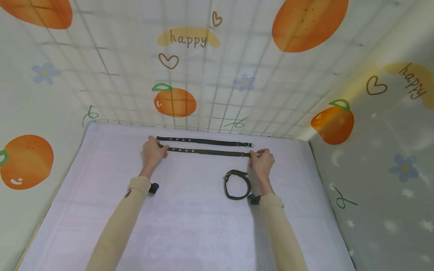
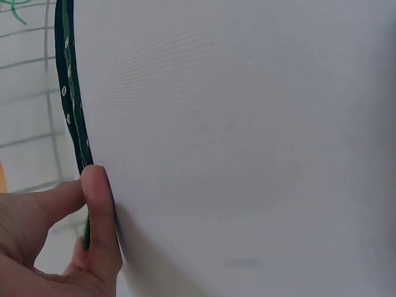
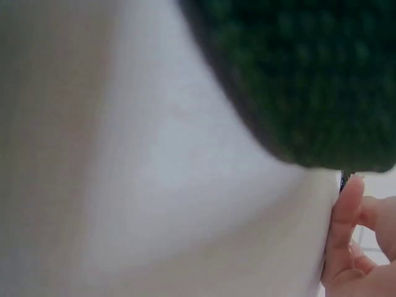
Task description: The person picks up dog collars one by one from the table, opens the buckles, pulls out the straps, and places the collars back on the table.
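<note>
The left hand (image 1: 154, 150) and right hand (image 1: 262, 163) pinched the middle strap (image 1: 217, 152), straight like the far strap (image 1: 217, 142); 1 near looped strap (image 1: 236, 198) seemed unstraightened.

You have a narrow, dark strap (image 1: 220, 152) stretched nearly straight from left to right along the far part of the desk (image 1: 190, 210), just on the near side of a matching strap (image 1: 217, 142). Round metal eyelets (image 1: 187, 150) run toward its left end, which your left hand (image 1: 154, 150) pinches; your right hand's (image 1: 262, 162) fingers hold its other end.
</note>
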Tool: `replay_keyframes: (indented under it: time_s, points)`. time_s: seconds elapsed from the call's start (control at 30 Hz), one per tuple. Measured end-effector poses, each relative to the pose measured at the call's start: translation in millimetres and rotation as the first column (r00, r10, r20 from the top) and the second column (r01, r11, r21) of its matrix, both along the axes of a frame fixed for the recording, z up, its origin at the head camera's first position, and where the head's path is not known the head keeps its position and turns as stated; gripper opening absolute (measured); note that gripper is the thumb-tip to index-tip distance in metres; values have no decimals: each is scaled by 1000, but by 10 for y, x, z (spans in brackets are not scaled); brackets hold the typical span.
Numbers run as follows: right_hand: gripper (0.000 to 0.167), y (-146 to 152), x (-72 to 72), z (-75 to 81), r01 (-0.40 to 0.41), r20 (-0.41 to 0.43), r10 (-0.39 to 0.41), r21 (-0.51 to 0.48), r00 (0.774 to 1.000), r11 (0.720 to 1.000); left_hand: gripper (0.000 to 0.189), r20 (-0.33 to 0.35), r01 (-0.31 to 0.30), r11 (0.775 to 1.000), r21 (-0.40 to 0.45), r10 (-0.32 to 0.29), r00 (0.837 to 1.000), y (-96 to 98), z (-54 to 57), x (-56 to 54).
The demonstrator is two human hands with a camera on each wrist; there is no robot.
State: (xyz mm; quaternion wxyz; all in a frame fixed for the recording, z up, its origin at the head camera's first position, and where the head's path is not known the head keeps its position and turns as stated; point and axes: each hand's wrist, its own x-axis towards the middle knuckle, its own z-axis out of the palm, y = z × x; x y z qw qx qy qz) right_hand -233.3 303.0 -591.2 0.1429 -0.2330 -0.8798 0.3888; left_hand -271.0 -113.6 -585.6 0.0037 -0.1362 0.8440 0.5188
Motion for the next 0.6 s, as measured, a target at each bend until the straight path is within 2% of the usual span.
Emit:
replay_keyframes:
  time_s: [0.17, 0.27, 0.4, 0.5, 0.6]
  points:
    - [43, 3, -3, -14, 6, 32, -5, -28, 999, 1000, 49, -13, -22, 997, 78, 23, 1000, 6, 17, 44]
    - [44, 9, 14, -34, 14, 23, -12, -58, 1000, 998, 52, -31, -46, 996, 81, 49, 998, 27, -4, 65]
    - [43, 32, 70, -56, 12, -14, -14, -118, 1000, 993, 58, -48, -84, 996, -30, 82, 995, 83, -63, 66]
    - [40, 52, 110, -51, -26, -29, 21, -166, 999, 986, 57, -68, -104, 987, -124, 96, 993, 135, -85, 66]
    - [39, 62, 135, -31, -72, -15, 70, -205, 997, 976, 53, -107, -134, 978, -157, 118, 987, 186, -58, 83]
